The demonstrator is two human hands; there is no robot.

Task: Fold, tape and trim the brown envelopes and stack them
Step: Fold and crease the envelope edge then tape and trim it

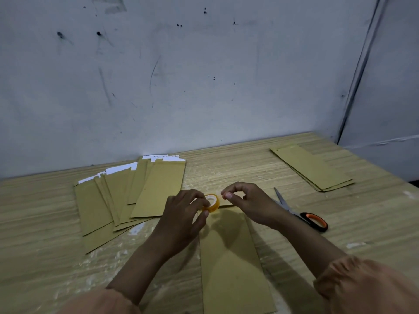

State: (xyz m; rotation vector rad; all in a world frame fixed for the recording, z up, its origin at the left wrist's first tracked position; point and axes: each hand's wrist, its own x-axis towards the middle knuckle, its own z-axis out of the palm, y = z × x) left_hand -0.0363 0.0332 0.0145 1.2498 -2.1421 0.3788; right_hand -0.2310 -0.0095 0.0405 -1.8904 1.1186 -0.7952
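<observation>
A brown envelope point(233, 264) lies lengthwise in front of me on the wooden table point(226, 168). Above its far end my left hand point(183, 214) grips a small roll of clear tape point(212, 202) with an orange core. My right hand point(247, 202) is just right of the roll, thumb and forefinger pinched together at the tape's end; the strip itself is too thin to make out. A fanned pile of brown envelopes point(127, 196) with white paper sticking out lies at the left. A neat stack of brown envelopes point(313, 168) sits at the far right.
Scissors point(301, 211) with black and orange handles lie shut on the table just right of my right wrist. A scuffed grey wall point(204, 75) rises close behind the table. The table's right edge runs near the stack.
</observation>
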